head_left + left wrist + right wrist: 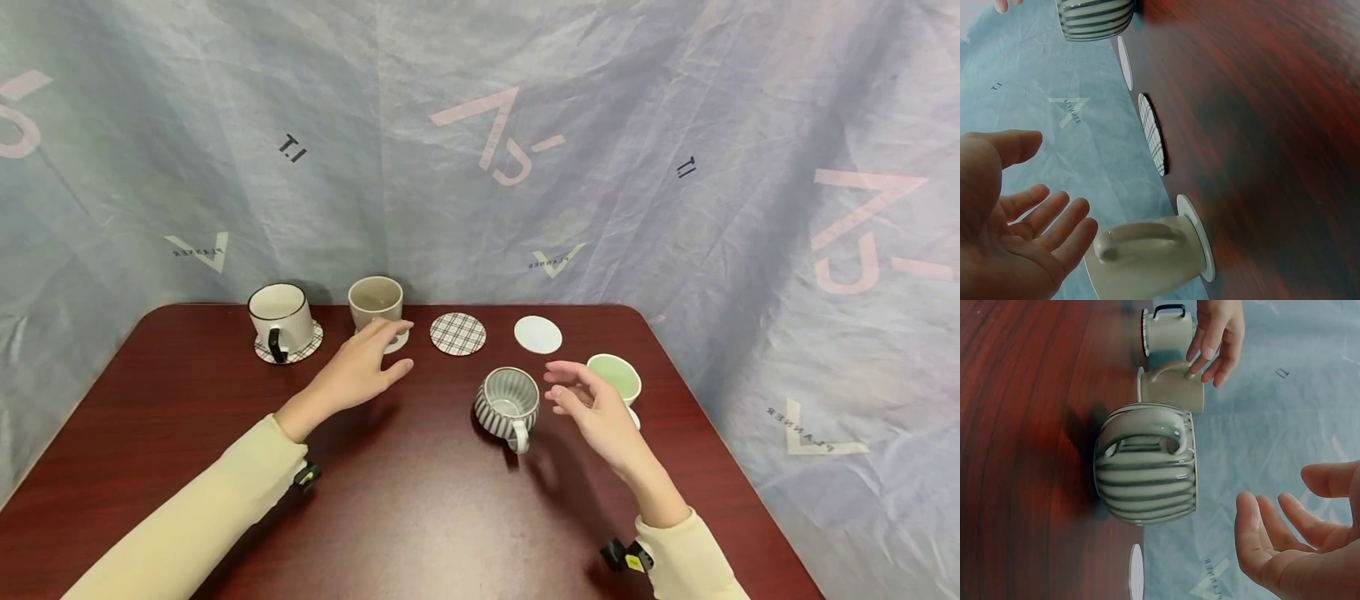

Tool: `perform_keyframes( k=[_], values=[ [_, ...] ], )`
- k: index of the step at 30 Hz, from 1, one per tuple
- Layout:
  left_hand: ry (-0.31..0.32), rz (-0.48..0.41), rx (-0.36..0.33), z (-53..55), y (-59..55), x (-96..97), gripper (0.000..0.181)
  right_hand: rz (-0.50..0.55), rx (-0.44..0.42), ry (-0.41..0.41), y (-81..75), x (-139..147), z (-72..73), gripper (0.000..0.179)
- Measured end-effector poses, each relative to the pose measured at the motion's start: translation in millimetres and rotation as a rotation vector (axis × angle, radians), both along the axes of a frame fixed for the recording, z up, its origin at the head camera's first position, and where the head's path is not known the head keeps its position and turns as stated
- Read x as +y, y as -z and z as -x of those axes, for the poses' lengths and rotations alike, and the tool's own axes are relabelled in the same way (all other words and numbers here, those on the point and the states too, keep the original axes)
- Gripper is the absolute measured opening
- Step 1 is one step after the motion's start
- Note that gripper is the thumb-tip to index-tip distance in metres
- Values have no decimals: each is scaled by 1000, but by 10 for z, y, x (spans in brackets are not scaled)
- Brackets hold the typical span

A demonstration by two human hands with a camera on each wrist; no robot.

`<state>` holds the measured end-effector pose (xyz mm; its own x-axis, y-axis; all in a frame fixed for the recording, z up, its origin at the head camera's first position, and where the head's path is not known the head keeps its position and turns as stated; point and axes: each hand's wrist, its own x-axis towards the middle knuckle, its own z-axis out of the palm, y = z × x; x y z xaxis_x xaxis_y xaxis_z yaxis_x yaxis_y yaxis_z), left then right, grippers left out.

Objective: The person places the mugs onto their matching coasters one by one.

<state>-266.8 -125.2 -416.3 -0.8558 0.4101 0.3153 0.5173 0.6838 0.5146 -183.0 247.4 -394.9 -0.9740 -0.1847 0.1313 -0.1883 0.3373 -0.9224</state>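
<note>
Striped mug (506,408) upright; beige mug (373,302) upright, seemingly centred on coaster (1187,205).

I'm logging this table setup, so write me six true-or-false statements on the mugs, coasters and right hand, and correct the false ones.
1. The right hand is beside the striped mug. True.
2. It grips that mug. False: the fingers are apart from it.
3. The black-rimmed mug stands on a plaid coaster. True.
4. Both bare coasters are plaid. False: one is plaid, the other is a white coaster.
5. The striped mug is farthest right. False: the green cup stands farther right.
6. The beige mug stands on a coaster. True.
</note>
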Motion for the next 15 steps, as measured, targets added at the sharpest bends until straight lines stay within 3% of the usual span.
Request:
perform_keyframes(
  k=[15],
  values=[
    [22,7,5,82,1,169,60,-13,13,6,83,77,-67,35]
  ],
)
